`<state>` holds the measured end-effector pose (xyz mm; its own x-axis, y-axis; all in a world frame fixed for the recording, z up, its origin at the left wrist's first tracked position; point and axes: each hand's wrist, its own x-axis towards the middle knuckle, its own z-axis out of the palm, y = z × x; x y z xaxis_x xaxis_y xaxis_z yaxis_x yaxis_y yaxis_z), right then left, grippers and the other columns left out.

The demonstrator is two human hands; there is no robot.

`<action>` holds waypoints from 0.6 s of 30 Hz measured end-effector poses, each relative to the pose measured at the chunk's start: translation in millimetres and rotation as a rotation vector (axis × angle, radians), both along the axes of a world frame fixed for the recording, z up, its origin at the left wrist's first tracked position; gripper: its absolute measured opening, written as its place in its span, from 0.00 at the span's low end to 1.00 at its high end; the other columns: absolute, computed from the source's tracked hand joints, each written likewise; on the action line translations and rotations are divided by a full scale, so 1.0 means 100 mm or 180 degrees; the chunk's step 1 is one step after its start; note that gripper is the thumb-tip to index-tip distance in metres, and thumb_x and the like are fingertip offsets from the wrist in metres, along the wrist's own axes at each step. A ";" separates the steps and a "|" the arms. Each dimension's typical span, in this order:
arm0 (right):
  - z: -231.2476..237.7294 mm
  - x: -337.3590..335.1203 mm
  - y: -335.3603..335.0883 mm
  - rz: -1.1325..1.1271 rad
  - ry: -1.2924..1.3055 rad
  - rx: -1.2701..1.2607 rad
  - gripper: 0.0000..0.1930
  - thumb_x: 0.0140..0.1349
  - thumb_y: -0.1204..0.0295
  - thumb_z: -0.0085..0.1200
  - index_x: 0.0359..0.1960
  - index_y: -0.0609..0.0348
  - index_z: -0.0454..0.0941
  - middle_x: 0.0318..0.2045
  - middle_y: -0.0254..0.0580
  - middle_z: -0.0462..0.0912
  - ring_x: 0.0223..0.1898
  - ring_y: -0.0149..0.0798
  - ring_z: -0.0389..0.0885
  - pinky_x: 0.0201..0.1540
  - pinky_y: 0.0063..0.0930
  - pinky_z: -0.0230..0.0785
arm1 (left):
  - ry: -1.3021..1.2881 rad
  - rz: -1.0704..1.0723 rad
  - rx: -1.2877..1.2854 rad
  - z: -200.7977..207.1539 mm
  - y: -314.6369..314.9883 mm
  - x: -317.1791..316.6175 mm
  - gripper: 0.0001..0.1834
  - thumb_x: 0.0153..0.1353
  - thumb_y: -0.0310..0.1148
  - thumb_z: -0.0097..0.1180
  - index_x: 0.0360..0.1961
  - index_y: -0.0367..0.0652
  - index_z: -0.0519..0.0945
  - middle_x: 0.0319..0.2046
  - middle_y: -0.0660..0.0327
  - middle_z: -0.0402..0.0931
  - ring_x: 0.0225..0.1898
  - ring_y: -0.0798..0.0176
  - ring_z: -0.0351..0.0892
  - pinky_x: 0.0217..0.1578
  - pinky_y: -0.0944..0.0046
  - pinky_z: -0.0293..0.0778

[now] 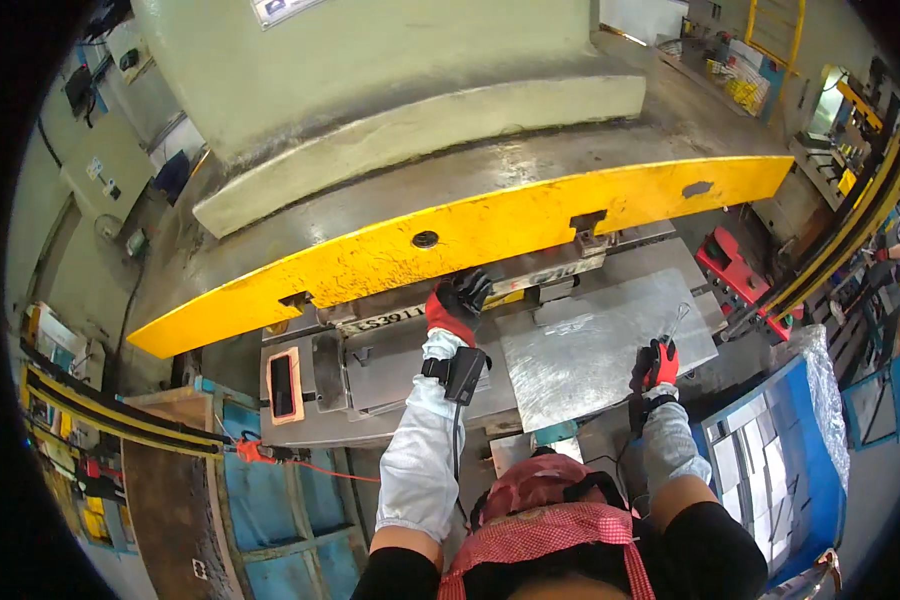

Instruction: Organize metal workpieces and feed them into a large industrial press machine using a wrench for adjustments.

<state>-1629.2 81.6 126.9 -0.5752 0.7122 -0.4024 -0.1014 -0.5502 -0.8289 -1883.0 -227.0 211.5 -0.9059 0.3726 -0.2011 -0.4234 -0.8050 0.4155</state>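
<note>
My left hand [457, 303], in a black and red glove, reaches to the lettered metal die [395, 317] under the yellow press beam [530, 222]. Its fingers look apart and bent, with no held item visible. A black device is strapped to that wrist. Over the right part of a bare metal sheet [590, 345], my right hand [660, 365], gloved alike, is closed round a thin metal tool [678, 318] with a looped end. Fingers hide the tool's lower part. The sheet lies on the press bed in front of me.
A dark flat device [283, 386] lies on a tan pad at the bed's left, beside a grey metal tray [328, 370]. A red control box [740, 280] stands right. A blue-lined bin [770, 460] holds metal pieces. Yellow-black guard bars [120, 425] flank both sides.
</note>
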 end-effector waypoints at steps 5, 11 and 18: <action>0.06 -0.07 -0.04 -0.0310 -0.0269 0.0450 0.09 0.57 0.66 0.51 0.33 0.48 0.64 0.13 0.34 0.66 0.08 0.34 0.63 0.10 0.30 0.56 | 0.0277 -0.0203 0.0140 -0.02 -0.11 -0.08 0.21 0.64 0.40 0.37 0.45 0.33 0.73 0.43 0.46 0.76 0.46 0.46 0.76 0.48 0.51 0.74; -0.35 -0.12 0.14 -0.0080 -0.0069 0.0653 0.09 0.58 0.66 0.49 0.25 0.53 0.65 0.11 0.34 0.65 0.08 0.34 0.64 0.11 0.31 0.58 | 0.0579 -0.0520 0.0560 -0.11 -0.15 -0.08 0.20 0.66 0.40 0.35 0.47 0.35 0.70 0.46 0.46 0.73 0.45 0.47 0.76 0.48 0.52 0.74; 0.91 -0.72 -0.81 0.1544 0.0639 0.1918 0.27 0.56 0.74 0.55 0.58 0.59 0.64 0.36 0.38 0.79 0.26 0.23 0.73 0.25 0.20 0.69 | 0.0416 -0.0172 -0.0753 0.08 -0.18 0.25 0.13 0.66 0.37 0.42 0.44 0.44 0.75 0.34 0.60 0.78 0.31 0.63 0.78 0.32 0.65 0.75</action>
